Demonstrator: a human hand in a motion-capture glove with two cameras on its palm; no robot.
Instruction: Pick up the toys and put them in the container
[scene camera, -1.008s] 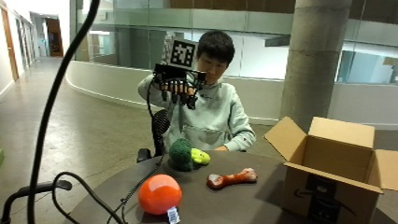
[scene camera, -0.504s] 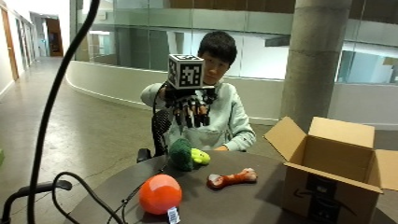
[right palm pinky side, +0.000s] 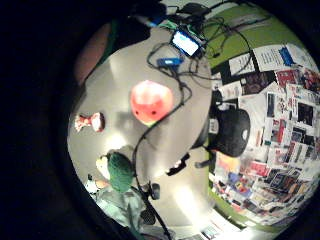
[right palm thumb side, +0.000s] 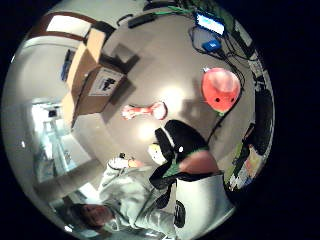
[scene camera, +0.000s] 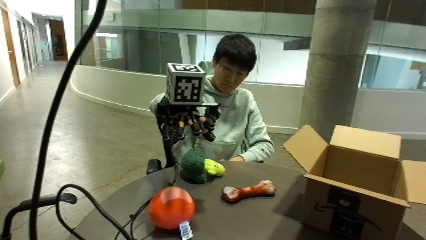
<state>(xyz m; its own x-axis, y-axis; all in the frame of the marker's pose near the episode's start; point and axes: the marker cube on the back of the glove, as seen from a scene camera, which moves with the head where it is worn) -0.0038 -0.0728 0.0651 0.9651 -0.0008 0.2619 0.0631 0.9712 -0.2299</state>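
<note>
In the outside view three toys lie on the round dark table (scene camera: 266, 220): a green plush toy (scene camera: 195, 167) with a yellow part at the far side, an orange bone toy (scene camera: 247, 191) in the middle, and an orange ball (scene camera: 172, 207) near the front. The open cardboard box (scene camera: 356, 185) stands at the right. My gloved right hand (scene camera: 188, 121) hovers above the green plush, fingers hanging down and spread, holding nothing. Both palm views look down on the table from above: ball (right palm pinky side: 151, 102) (right palm thumb side: 220, 88), bone (right palm pinky side: 89, 121) (right palm thumb side: 144, 111), green plush (right palm pinky side: 120, 172) (right palm thumb side: 176, 137), box (right palm thumb side: 92, 80).
Black cables (scene camera: 100, 210) run across the table's front left, past the ball. A black pole (scene camera: 60, 105) curves up at the left of the outside view. The person's bare hand rests behind the plush at the far table edge.
The gloved hand has come down from head height and moved right, now palm-down above the green plush. The toys and box have not moved.
</note>
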